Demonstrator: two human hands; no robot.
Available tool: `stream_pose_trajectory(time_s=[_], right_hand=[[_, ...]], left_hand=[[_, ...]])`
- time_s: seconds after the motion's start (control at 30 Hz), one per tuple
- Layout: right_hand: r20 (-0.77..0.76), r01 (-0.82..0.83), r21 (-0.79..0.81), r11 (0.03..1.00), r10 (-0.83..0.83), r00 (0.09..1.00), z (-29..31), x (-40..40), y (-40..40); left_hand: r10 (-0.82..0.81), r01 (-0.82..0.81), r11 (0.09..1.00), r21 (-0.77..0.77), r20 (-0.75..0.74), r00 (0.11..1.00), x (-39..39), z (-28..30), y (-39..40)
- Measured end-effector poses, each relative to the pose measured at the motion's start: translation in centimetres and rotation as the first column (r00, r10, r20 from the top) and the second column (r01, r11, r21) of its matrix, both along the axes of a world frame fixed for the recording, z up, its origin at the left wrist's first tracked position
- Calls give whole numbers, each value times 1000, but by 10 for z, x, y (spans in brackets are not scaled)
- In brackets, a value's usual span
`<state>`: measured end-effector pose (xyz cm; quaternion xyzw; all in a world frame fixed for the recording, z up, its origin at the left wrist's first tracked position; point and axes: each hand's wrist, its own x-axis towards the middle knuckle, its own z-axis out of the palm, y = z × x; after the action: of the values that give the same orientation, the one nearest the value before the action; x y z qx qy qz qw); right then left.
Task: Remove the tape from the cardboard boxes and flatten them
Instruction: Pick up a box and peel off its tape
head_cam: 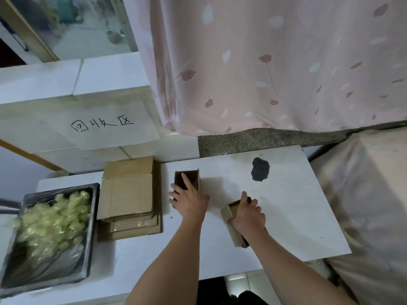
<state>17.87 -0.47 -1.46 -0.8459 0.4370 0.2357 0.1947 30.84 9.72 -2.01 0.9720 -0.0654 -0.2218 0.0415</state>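
Note:
Two small cardboard boxes stand on the white table (286, 216). My left hand (189, 200) lies over the far box (196, 179), an open box standing upright, with one finger inside its opening and the others spread along its left side. My right hand (247, 213) grips the near box (231, 216), fingers curled over its top edge; this box is partly hidden under my hand and forearm. A stack of flattened cardboard (130, 194) lies to the left of my left hand.
A black-lined bin (92, 216) full of crumpled pale-green tape sits at the far left. A dark patch (261, 172) marks the table's far middle. A pink flowered curtain (275, 73) hangs behind, and a covered object (370, 205) stands at the right.

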Motion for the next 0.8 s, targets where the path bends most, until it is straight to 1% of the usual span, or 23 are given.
stream_pose_trajectory(time_s=[0.07, 0.17, 0.43, 0.5, 0.6, 0.8], right_hand=[[-8, 18, -1, 1000, -18, 1000, 1, 4, -7], [4, 31, -16, 999, -31, 1000, 1, 5, -19], [10, 32, -81, 996, -31, 999, 8, -3, -56], [7, 17, -82, 996, -16, 1000, 11, -7, -65], [47, 11, -78, 997, -7, 999, 16, -15, -78], [109, -42, -77, 996, 50, 993, 20, -46, -105]], left_hand=[[9, -9, 1000, 11, -15, 1000, 3, -3, -5], [-9, 9, 1000, 15, 9, 1000, 4, -6, -6], [-41, 41, 999, 26, 5, 999, -17, -1, -8], [-37, 37, 999, 20, -12, 999, -29, 1, -13], [-12, 12, 1000, 14, -35, 999, -53, 5, -23], [38, -37, 999, 11, -67, 997, -125, 5, -55]])
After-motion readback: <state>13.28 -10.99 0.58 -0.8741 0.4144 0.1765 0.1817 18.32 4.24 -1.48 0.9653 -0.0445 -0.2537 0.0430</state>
